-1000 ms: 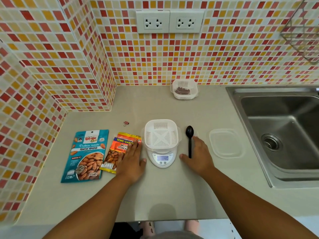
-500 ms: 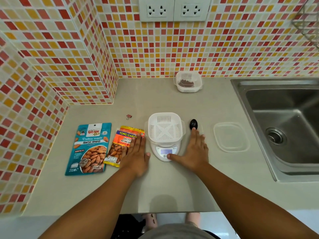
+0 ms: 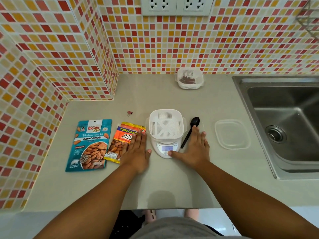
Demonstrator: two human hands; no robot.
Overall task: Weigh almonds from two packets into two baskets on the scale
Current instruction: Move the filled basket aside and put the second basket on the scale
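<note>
- The right hand (image 3: 193,149) lies flat on the counter (image 3: 164,183), fingers straight and gripping nothing; its thumb presses a button at the front of the scale (image 3: 166,150), probably to zero it.
- The left hand (image 3: 137,152) rests flat as well, fingers overlapping the orange packet (image 3: 120,140).
- An empty white basket (image 3: 166,124) sits on the scale; press lightly so it does not shift, then check for zero.
- A black spoon (image 3: 190,131) lies just right of the scale, partly under the right hand.
- The blue packet (image 3: 90,144) lies further left.
- A second basket (image 3: 189,80), holding something dark, stands by the wall.
- A clear lid (image 3: 232,134) lies near the sink (image 3: 284,118).
</note>
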